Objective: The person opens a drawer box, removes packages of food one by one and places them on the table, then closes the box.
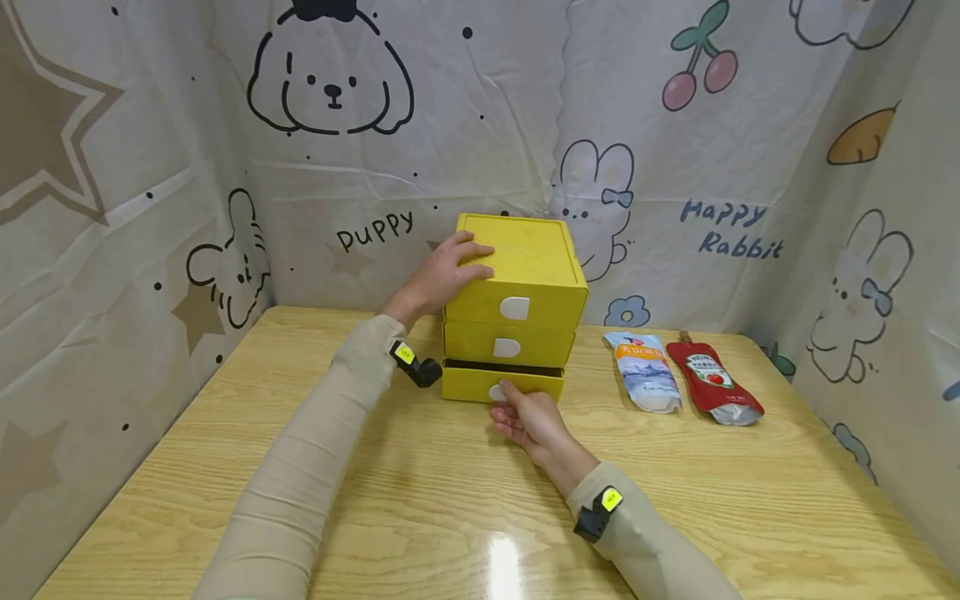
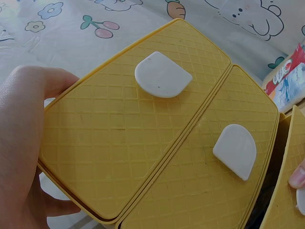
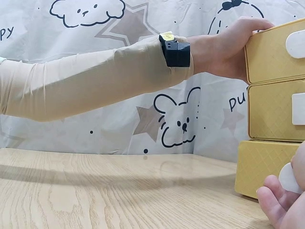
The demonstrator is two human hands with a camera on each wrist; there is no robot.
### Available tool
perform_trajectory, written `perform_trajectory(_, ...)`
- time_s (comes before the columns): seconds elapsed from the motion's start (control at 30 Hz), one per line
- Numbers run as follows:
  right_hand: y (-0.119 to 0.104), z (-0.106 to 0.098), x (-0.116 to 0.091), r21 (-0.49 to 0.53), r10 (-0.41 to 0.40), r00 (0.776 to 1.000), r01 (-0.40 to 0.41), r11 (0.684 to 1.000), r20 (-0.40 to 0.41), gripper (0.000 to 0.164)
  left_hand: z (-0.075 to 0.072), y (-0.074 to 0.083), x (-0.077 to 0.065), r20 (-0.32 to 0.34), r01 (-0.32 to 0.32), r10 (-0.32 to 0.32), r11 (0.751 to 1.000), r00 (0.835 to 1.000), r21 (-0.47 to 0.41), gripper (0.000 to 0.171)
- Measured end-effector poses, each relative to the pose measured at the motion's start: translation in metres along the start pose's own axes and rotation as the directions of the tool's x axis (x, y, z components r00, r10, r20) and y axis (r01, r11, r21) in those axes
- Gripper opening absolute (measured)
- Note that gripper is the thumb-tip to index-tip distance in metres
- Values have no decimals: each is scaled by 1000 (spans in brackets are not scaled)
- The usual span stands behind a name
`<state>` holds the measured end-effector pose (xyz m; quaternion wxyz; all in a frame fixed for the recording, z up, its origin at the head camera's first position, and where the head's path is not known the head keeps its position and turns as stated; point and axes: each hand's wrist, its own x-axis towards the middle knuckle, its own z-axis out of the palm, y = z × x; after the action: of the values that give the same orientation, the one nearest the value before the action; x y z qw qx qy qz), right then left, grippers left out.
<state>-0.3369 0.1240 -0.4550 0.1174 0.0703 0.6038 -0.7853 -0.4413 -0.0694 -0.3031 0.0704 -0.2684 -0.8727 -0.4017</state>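
A yellow three-drawer box [image 1: 517, 250] with white tabs stands upright on the table. My left hand [image 1: 450, 271] holds it by the upper left corner, with fingers lying over the top and others along the left side in the left wrist view. The bottom drawer [image 1: 465, 382] is pulled out a little, and a dark gap shows above its front. With thumb and fingers my right hand [image 1: 531, 419] pinches this drawer's white tab [image 3: 289, 178]. The middle drawer [image 2: 200, 157] and the top drawer [image 2: 114, 124] are closed.
Right of the box lie a blue and white pouch [image 1: 647, 375] and a red ketchup pouch [image 1: 712, 379] on the wooden table [image 1: 360, 508]. A printed cloth [image 1: 420, 92] hangs behind and along both sides. Each wrist carries a small black camera.
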Motion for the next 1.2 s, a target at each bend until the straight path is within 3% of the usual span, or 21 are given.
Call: perform_trajectory(1.2, 0, 1, -5, 17, 23, 1000, -23, 1000, -9, 35, -1, 1, -1, -1, -1, 1, 1000, 1000, -11, 51)
